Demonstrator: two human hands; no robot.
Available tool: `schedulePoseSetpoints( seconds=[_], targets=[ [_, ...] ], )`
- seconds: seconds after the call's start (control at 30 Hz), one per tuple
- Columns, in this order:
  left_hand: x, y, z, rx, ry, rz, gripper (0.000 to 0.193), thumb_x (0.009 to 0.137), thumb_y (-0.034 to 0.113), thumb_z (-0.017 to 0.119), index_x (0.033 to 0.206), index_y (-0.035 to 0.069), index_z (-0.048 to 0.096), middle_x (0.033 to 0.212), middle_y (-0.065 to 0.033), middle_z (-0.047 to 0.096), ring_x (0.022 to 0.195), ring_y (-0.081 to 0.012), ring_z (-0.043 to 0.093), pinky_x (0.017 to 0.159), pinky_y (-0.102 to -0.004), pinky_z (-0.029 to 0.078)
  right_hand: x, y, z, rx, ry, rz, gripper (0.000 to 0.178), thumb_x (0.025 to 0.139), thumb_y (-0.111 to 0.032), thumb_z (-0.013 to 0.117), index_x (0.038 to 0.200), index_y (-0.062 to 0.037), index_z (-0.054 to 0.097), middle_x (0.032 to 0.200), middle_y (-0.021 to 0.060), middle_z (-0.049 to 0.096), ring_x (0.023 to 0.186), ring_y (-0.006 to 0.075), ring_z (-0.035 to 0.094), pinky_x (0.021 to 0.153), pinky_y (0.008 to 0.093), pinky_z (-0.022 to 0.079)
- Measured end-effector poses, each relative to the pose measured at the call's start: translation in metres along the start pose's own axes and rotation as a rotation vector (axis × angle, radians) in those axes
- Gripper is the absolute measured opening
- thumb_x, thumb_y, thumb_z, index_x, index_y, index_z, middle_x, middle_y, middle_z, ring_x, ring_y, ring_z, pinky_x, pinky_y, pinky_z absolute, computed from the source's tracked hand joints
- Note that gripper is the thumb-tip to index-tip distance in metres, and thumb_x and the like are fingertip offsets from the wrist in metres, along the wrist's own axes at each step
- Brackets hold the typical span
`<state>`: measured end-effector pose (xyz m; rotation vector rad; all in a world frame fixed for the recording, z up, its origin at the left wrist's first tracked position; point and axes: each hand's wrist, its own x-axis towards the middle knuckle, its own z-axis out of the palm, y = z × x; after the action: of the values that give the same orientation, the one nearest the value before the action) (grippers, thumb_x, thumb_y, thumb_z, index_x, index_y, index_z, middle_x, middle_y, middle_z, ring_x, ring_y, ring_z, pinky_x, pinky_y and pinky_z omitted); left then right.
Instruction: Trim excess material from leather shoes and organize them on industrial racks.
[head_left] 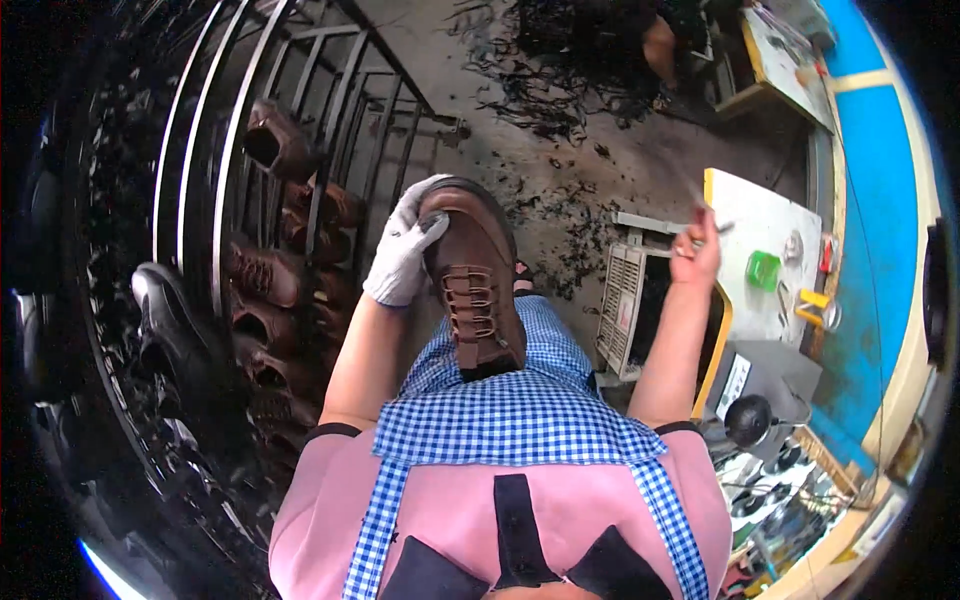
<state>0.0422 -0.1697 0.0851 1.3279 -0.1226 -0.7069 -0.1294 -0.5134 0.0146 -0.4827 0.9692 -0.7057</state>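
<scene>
My left hand (403,245), in a pale knitted glove, grips a brown lace-up shoe (470,280) near its toe. The thumb lies on the upper and the fingers go round the sole edge, out of sight. The toe points away from me, and the heel end rests by my lap, over a blue checked apron (560,345). Bare and raised at the right, my right hand (698,250) is closed around a slim tool (724,229). A dark end of it sticks out beside the fingers; the rest is blurred, so its kind is unclear.
A metal rack (345,110) with several brown shoes (265,275) stands at the left, black shoes (165,300) beside it. On the right, a white worktable (745,215) bears a green container (763,270) and a yellow tape roll (815,308). Dark scraps (570,195) litter the floor. Another person's leg (659,50) shows far off.
</scene>
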Motion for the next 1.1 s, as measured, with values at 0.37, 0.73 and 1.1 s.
schedulePoseSetpoints(
  seconds=[0.37, 0.73, 1.1],
  targets=[
    [-0.023, 0.0, -0.035, -0.044, 0.069, -0.008, 0.05, 0.077, 0.014, 0.064, 0.122, 0.003, 0.046, 0.117, -0.0074, 0.053, 0.108, -0.0165, 0.049, 0.095, -0.0298, 0.038, -0.108, 0.081, 0.141, -0.465, -0.563, 0.069, 0.01, 0.086, -0.013, 0.06, 0.092, -0.0047, 0.058, 0.084, 0.0076, 0.064, 0.042, 0.0033, 0.038, 0.038, 0.0164, 0.027],
    [-0.038, -0.004, -0.054, -0.016, 0.117, 0.05, 0.051, 0.076, 0.016, 0.066, 0.122, 0.004, 0.047, 0.116, -0.0068, 0.053, 0.108, -0.0169, 0.049, 0.096, -0.0303, 0.037, -0.16, 0.067, 0.161, -0.916, -1.173, -0.644, 0.019, 0.079, 0.001, 0.059, 0.097, -0.0037, 0.056, 0.092, 0.0105, 0.066, 0.054, 0.013, 0.058, 0.047, 0.0225, 0.045],
    [-0.041, -0.01, -0.056, 0.171, 0.22, 0.079, 0.049, 0.077, 0.013, 0.063, 0.122, 0.004, 0.047, 0.118, -0.0067, 0.053, 0.11, -0.0166, 0.049, 0.097, -0.0295, 0.035, -0.208, 0.078, 0.152, -1.09, -1.549, -1.221, 0.042, 0.058, -0.003, 0.067, 0.098, -0.0019, 0.055, 0.094, 0.0169, 0.065, 0.058, 0.0208, 0.063, 0.042, 0.0262, 0.045]
  ],
)
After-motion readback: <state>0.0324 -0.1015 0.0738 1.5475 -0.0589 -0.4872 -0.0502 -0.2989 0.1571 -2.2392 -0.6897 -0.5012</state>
